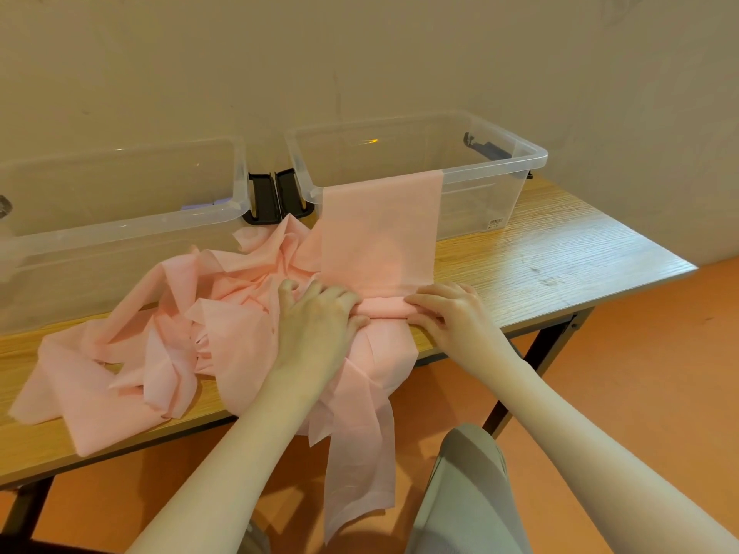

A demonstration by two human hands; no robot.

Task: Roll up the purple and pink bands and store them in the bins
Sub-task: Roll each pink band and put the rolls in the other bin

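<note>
Fingers (pixel 424 303) of right hand (pixel 460 317) and left hand (pixel 320 313) curl over a small rolled end of the pink band (pixel 376 229), pinching it at the table (pixel 560 249) front edge. Band's flat stretch runs up over right bin (pixel 532 155) rim; the rest lies heaped before left bin (pixel 120 229), with a tail hanging off the table.

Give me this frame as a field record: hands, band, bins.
left hand: grips the left end of the roll
right hand: grips its right end
pink band: flat stretch draped over the right bin's front rim; rest heaped on the table, tail hanging off the edge
roll: small, just started
right bin: clear, no lid
left bin: clear, something purple inside
</note>
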